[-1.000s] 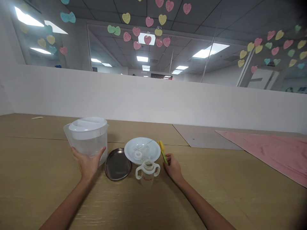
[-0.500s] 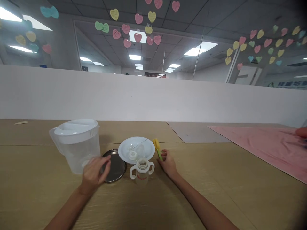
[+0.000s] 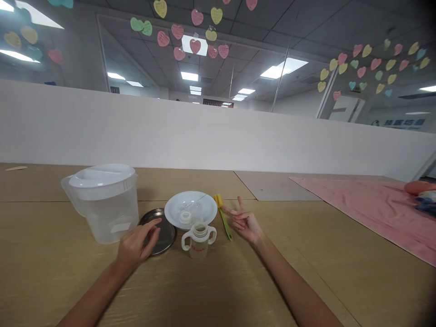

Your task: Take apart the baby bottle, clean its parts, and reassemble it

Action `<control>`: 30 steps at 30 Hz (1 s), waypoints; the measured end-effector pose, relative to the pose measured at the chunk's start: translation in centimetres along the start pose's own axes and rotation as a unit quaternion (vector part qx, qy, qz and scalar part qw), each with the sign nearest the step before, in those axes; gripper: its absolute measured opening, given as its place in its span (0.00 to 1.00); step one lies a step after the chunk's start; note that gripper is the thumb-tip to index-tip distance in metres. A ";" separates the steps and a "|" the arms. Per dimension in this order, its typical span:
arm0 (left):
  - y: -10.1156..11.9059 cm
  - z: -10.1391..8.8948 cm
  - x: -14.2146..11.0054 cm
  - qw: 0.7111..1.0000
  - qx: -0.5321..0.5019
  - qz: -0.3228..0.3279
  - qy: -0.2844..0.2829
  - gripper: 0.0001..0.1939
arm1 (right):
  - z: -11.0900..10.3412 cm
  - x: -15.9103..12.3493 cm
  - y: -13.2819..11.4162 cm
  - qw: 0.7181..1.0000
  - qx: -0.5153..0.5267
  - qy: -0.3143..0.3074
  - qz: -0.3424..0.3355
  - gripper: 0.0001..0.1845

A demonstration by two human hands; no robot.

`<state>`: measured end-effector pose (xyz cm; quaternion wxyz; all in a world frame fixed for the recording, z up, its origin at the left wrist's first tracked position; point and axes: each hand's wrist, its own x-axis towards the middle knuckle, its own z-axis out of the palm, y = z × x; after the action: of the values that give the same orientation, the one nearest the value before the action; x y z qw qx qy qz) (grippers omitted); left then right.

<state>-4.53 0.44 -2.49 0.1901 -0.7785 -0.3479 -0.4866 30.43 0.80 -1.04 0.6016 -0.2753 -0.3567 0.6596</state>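
Note:
My left hand (image 3: 138, 243) hovers over the near left edge of a round dark metal tray (image 3: 165, 236), thumb and fingers apart, holding nothing. To the right, my right hand (image 3: 245, 223) is open, palm partly turned up and fingers spread, beside a sponge brush (image 3: 225, 222) with a yellow head and green handle. Between my hands stands a baby bottle (image 3: 199, 245) with two white handles, its top uncovered. Behind it sits a white bowl (image 3: 173, 204) holding a white ring-shaped cap (image 3: 185, 217), a clear piece and something thin; details are too small to tell.
A lidded translucent pitcher (image 3: 111, 213) stands left of the tray. Pink cloth (image 3: 357, 200) covers the right side of the table, with an orange and blue item (image 3: 422, 193) at its far edge. A low white partition (image 3: 204, 136) runs along the back.
My right hand has drawn away from the brush, turned over and spread its fingers; the brush lies on the table. My left hand stays near the tray. The view has shifted slightly.

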 end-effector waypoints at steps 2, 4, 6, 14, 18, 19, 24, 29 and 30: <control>0.2 0.1 0.0 1.000 0.002 0.012 0.003 0.11 | -0.3 -0.1 -0.3 1.000 0.000 -0.016 0.004 0.43; 0.3 0.1 0.1 1.000 0.004 0.016 0.002 0.11 | -0.5 -0.2 -0.6 1.000 -0.018 -0.021 0.008 0.41; 0.3 0.1 0.2 1.000 0.002 0.013 -0.005 0.11 | -0.7 -0.3 -0.9 0.999 -0.045 -0.025 0.014 0.40; 0.1 0.3 -0.2 0.999 -0.004 -0.025 -0.036 0.12 | -1.3 0.9 0.0 0.949 -0.304 0.085 -0.018 0.33; 0.3 1.0 0.8 0.997 -0.025 -0.061 -0.043 0.12 | -1.0 1.4 1.9 0.798 -0.567 0.193 -0.062 0.24; 0.5 1.2 1.5 0.996 -0.029 -0.069 -0.055 0.12 | -0.8 1.4 2.3 0.761 -0.618 0.183 -0.069 0.22; 2.0 2.9 6.7 0.970 -0.002 -0.089 -0.224 0.15 | 0.0 0.9 3.6 0.638 -0.750 0.146 -0.092 0.07; 2.1 6.0 10.1 0.916 0.076 -0.143 -0.366 0.14 | -0.6 1.3 3.5 0.662 -0.708 0.212 -0.124 0.11; 1.9 6.6 10.4 0.911 0.082 -0.154 -0.373 0.14 | -0.7 1.4 3.5 0.668 -0.697 0.224 -0.131 0.13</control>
<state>3.90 7.05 3.80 0.0327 -0.8217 -0.5476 -0.1541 28.73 2.17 -4.13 0.3762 -0.7044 -0.5998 0.0516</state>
